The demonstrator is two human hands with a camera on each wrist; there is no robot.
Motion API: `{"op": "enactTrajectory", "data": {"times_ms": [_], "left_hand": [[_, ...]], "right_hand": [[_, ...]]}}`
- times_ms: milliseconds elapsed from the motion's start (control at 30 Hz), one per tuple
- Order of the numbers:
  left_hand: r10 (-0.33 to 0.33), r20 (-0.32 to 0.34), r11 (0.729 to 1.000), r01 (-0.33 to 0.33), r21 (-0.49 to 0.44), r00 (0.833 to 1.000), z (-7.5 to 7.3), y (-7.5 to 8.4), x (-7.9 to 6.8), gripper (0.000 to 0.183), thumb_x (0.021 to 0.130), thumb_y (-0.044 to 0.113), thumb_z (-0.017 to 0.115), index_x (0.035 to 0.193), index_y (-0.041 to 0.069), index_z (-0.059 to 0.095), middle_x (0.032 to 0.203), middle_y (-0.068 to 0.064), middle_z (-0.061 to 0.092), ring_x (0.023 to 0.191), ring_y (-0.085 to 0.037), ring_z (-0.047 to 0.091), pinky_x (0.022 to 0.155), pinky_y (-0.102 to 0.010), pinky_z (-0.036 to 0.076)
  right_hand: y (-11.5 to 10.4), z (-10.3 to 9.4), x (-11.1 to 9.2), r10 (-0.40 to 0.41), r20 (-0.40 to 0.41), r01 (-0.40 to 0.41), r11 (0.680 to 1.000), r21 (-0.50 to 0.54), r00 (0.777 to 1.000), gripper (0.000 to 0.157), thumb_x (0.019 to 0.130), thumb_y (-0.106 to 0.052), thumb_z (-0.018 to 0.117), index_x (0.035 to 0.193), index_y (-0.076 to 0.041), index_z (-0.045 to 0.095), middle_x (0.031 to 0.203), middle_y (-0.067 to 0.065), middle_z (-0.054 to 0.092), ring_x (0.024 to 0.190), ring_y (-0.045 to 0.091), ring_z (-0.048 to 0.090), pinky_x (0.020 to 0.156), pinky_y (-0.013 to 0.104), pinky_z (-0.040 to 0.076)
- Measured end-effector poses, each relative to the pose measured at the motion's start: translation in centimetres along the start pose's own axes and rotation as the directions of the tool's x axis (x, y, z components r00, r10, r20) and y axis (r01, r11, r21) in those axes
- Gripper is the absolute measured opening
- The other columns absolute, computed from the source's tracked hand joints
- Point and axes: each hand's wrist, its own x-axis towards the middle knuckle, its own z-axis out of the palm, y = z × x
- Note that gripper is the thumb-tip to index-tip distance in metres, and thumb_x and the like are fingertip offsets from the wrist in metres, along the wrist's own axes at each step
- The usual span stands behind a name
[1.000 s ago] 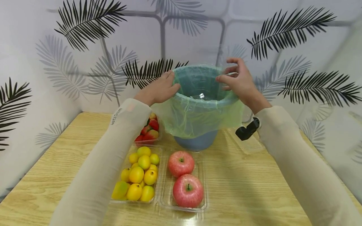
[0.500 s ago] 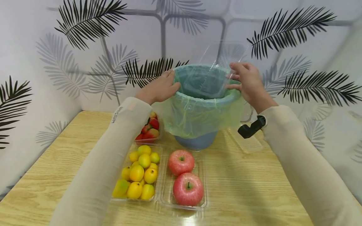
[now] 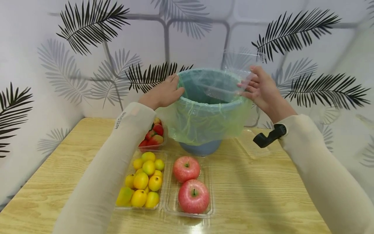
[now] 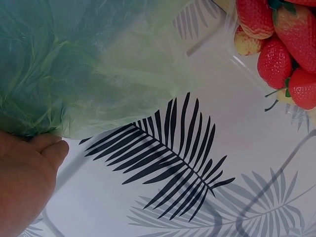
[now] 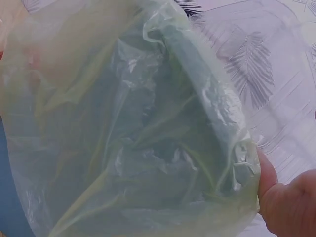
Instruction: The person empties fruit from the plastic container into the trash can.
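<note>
Head view: a pale yellow wood-grained tabletop [image 3: 248, 198] is running back to a white wall covering [image 3: 198, 42] printed with black and grey feathery leaves. Around a round blue plastic bucket [image 3: 201, 149], with 12 o'clock pointing at the wall, other things are lying. At 6, two glossy, speckled pink-red apples [image 3: 193, 196] are sitting in a shallow clear plastic tray [image 3: 172, 200]. At 7, smooth oval yellow fruits [image 3: 141, 180] are heaping up in a second clear tray [image 3: 161, 200]; at 8, red strawberries [image 3: 155, 139] with dimpled skins are filling a third. A flat clear plastic piece [image 3: 253, 144] is resting at 4.

A thin, crinkled yellow-green translucent bag [image 3: 201, 125] is lining the bucket and hanging over its rim in loose folds. At 9, the left hand [image 3: 165, 91] is gripping the bag-covered rim. At 3, the right hand [image 3: 263, 89] is pinching a rigid, clear plastic container [image 3: 238, 66], which is tilting over the bucket's mouth at 2; its lower end is blurring into the bag. Cream sleeves [image 3: 315, 162] are covering both forearms.
</note>
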Motion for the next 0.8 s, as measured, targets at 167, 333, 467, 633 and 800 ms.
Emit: {"op": "enactTrajectory", "data": {"times_ms": [167,333,467,633,800], "left_hand": [[0.006,0.003,1.000,-0.006,0.008,1.000,0.0,0.1,0.1,0.066,0.101,0.036,0.017,0.152,0.001,-0.007,0.160,-0.014,-0.012,0.148,-0.025,-0.009,0.121,-0.039,0.003],[0.014,0.002,1.000,-0.014,0.001,1.000,0.1,0.4,0.3,0.066,0.101,0.036,0.017,0.152,0.001,-0.007,0.160,-0.013,-0.012,0.148,-0.024,-0.009,0.121,-0.039,0.003],[0.018,0.003,1.000,-0.018,-0.001,1.000,0.1,0.5,0.4,0.066,0.100,0.036,0.017,0.152,0.001,-0.006,0.160,-0.012,-0.012,0.148,-0.023,-0.009,0.121,-0.039,0.003],[0.021,0.003,1.000,-0.021,-0.003,1.000,0.0,0.6,0.5,0.067,0.100,0.036,0.018,0.152,0.001,-0.007,0.160,-0.012,-0.012,0.148,-0.023,-0.010,0.121,-0.038,0.002],[0.021,-0.001,1.000,-0.021,0.011,1.000,-0.1,0.5,0.4,0.066,0.101,0.036,0.017,0.152,0.001,-0.006,0.160,-0.012,-0.011,0.149,-0.023,-0.009,0.121,-0.039,0.003]], "right_hand": [[-0.1,-1.5,-0.3,0.077,0.023,-0.079,0.991,0.106,0.997,0.083,0.096,-0.038,0.050,0.154,-0.020,-0.007,0.161,-0.001,-0.004,0.149,0.020,0.009,0.117,0.035,0.021],[-0.1,-3.5,-0.6,0.139,0.020,-0.140,0.967,0.212,0.990,0.088,0.097,-0.040,0.050,0.151,-0.029,-0.018,0.161,-0.006,-0.005,0.149,0.016,0.004,0.118,0.033,0.019],[0.1,-5.2,-1.1,0.170,-0.002,-0.162,0.947,0.278,0.986,0.087,0.096,-0.041,0.052,0.148,-0.040,-0.017,0.160,-0.007,-0.006,0.149,0.018,0.006,0.117,0.032,0.020],[0.1,-7.2,-2.0,0.164,-0.014,-0.152,0.943,0.296,0.986,0.082,0.095,-0.041,0.053,0.150,-0.039,-0.008,0.160,-0.005,-0.006,0.149,0.019,0.005,0.117,0.030,0.019],[0.4,-9.2,-3.2,0.156,-0.002,-0.150,0.955,0.255,0.988,0.085,0.095,-0.046,0.050,0.153,-0.026,-0.008,0.159,-0.004,0.006,0.148,0.015,0.004,0.102,0.028,0.044]]}}
